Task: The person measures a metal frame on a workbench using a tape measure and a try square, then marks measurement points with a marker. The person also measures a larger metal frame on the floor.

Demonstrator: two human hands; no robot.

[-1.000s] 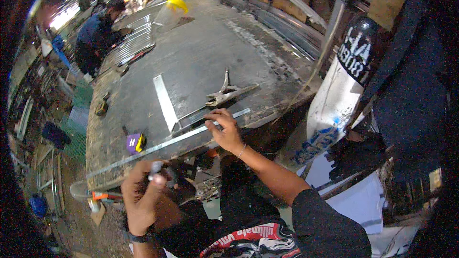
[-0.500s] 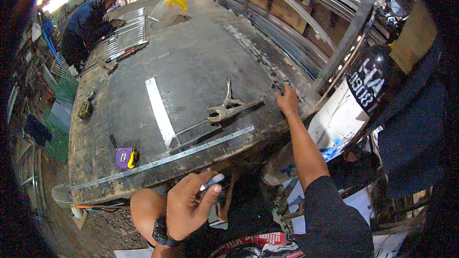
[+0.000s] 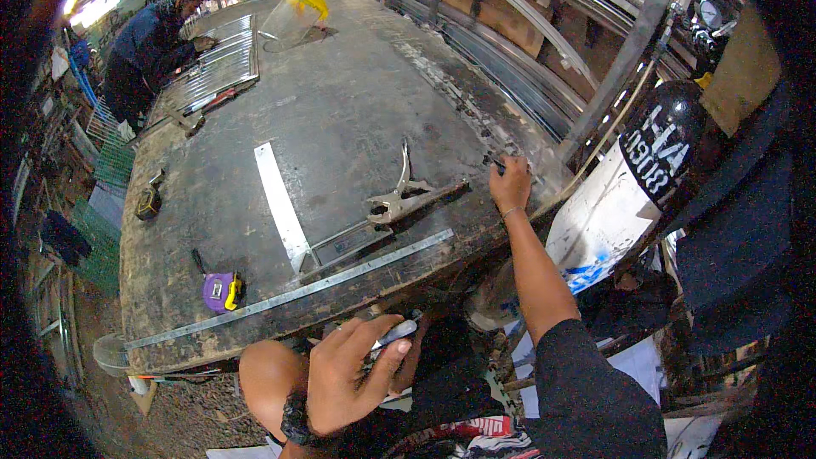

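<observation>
My left hand [image 3: 353, 374], with a dark band at its wrist, is closed around a whitish marker pen [image 3: 396, 333] in front of the table's near edge. At the table's right side my right hand [image 3: 511, 184] has its fingers closed on a small dark object [image 3: 494, 164], mostly hidden by them. To its left lie locking clamp pliers [image 3: 399, 202] with their jaws spread. Beside the pliers is a metal square [image 3: 279, 200] with a wide pale blade. A long, thin metal strip [image 3: 293, 293] runs along the near edge. A purple tape measure [image 3: 222, 291] rests behind its left part.
A second tape measure [image 3: 148, 202] lies on the dark table [image 3: 340, 110] at left. Farther back are a face shield [image 3: 293, 17] with a yellow top and a metal grille [image 3: 223, 55], where another person [image 3: 144, 51] leans in. A gas cylinder [image 3: 603, 212] stands at right.
My left hand has moved slightly right and down with the marker pen. My right hand stays at about the same spot, its fingers drawn closer over the small dark object.
</observation>
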